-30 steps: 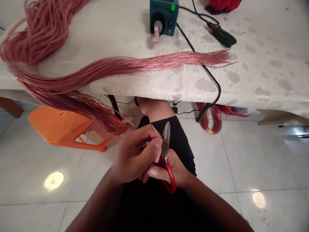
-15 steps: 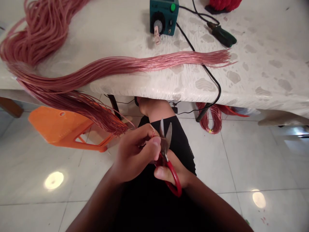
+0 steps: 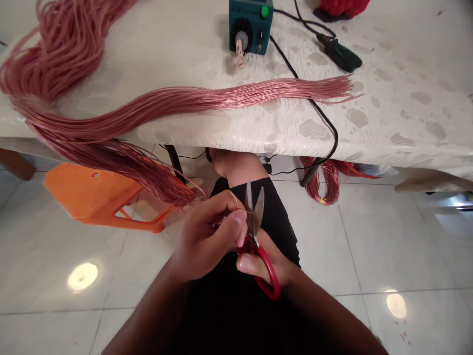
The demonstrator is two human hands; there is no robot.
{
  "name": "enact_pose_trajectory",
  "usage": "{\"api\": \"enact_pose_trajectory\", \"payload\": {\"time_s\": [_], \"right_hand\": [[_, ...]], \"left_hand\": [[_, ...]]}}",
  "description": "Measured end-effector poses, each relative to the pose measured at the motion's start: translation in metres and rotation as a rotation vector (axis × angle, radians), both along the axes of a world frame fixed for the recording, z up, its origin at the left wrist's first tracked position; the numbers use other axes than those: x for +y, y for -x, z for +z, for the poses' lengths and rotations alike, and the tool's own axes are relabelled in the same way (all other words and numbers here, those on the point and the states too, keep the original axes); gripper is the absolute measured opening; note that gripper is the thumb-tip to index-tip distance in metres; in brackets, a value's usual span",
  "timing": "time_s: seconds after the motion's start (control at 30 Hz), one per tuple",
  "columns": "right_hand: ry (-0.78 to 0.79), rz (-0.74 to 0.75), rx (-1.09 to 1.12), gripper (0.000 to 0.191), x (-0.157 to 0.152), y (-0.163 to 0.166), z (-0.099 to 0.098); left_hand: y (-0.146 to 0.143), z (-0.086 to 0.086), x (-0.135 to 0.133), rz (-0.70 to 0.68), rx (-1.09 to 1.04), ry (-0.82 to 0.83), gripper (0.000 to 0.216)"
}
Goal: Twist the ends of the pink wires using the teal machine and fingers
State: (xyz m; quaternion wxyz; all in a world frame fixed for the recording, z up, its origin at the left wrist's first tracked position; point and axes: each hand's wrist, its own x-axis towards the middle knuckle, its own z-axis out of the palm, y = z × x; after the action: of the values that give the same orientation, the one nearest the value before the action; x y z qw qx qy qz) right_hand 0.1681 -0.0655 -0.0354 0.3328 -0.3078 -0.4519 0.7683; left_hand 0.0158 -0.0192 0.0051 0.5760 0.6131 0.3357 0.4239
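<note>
My left hand (image 3: 209, 236) is closed in a pinch on a thin copper wire end (image 3: 236, 203) over my lap. My right hand (image 3: 264, 264) grips red-handled scissors (image 3: 258, 241), whose blades stand parted right beside the pinched wire. A thick bundle of pink copper wires (image 3: 192, 101) lies across the white table (image 3: 388, 113) and droops off its left front edge, its cut ends (image 3: 173, 190) hanging close to my left hand.
A teal control box (image 3: 250, 22) with a knob and green button sits at the table's back, black cables (image 3: 325, 123) running from it over the edge. Green-handled pliers (image 3: 342, 54) lie right of it. An orange plastic stool (image 3: 99, 197) stands on the tiled floor at left.
The scissor blades, shut a second ago, have opened beside the wire. My right hand shifted slightly down and right; the left hand keeps its pinch.
</note>
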Motion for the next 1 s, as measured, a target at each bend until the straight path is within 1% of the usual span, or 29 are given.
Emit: {"api": "enact_pose_trajectory", "payload": {"time_s": [0.33,0.5,0.67,0.77,0.9,1.0], "right_hand": [[0.026,-0.018,-0.005,0.046,-0.001,0.002,-0.001],[0.031,-0.052,-0.018,0.045,-0.002,0.003,0.000],[0.046,-0.067,-0.059,0.044,-0.004,0.003,-0.001],[0.050,-0.085,-0.090,0.040,-0.003,-0.001,-0.002],[0.051,-0.095,-0.076,0.038,0.000,-0.009,0.002],[0.062,-0.123,-0.026,0.046,0.000,-0.007,0.003]], "left_hand": [[-0.001,0.000,-0.002,0.015,-0.023,0.038,0.032],[-0.002,0.000,-0.002,0.050,-0.004,-0.045,0.034],[-0.002,0.000,-0.003,0.147,0.016,-0.148,0.022],[-0.001,-0.001,-0.003,0.186,0.009,-0.190,0.020],[0.001,0.000,-0.002,0.220,-0.018,-0.189,0.018],[-0.001,0.001,-0.003,0.248,-0.036,-0.181,0.019]]}}
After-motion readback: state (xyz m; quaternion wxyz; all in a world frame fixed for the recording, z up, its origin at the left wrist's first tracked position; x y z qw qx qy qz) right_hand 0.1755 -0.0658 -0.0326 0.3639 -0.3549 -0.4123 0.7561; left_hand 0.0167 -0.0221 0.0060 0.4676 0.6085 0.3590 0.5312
